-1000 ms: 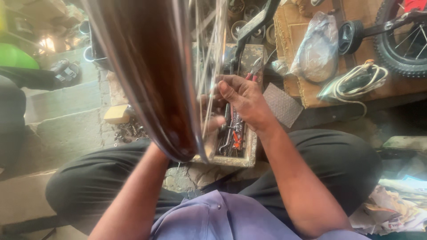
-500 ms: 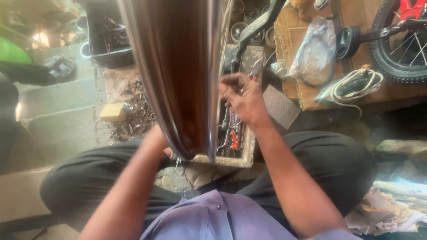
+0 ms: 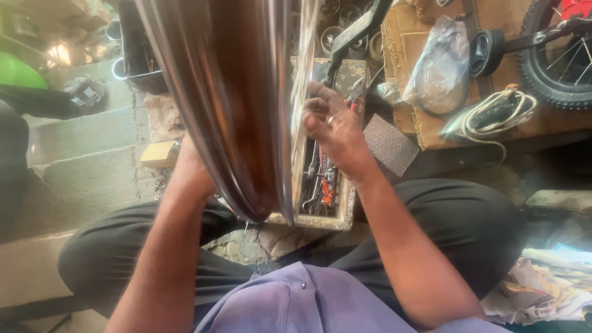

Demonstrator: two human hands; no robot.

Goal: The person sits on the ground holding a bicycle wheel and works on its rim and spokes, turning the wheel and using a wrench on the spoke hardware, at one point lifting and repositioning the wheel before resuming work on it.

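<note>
A shiny metal wheel rim (image 3: 228, 105) stands upright between my knees, its curved band filling the middle of the head view. My left hand (image 3: 188, 169) is pressed against the rim's left side, mostly hidden behind it. My right hand (image 3: 333, 126) is at the rim's right edge, fingers curled around something thin by the spokes (image 3: 303, 92); what it grips is too small to make out. Below the rim sits an open box of tools (image 3: 324, 188) with red-handled pliers inside.
A cardboard sheet (image 3: 431, 80) at the right carries a clear plastic bag (image 3: 441, 65), a coiled white cord (image 3: 493, 114) and a small spoked wheel with a knobbly tyre (image 3: 555, 61). A black tub (image 3: 139, 58) stands at the left. Crumpled papers (image 3: 542, 287) lie at lower right.
The rim has turned and shifted right, now showing its broad inner face. My right hand has stayed at its right edge, moving slightly up.
</note>
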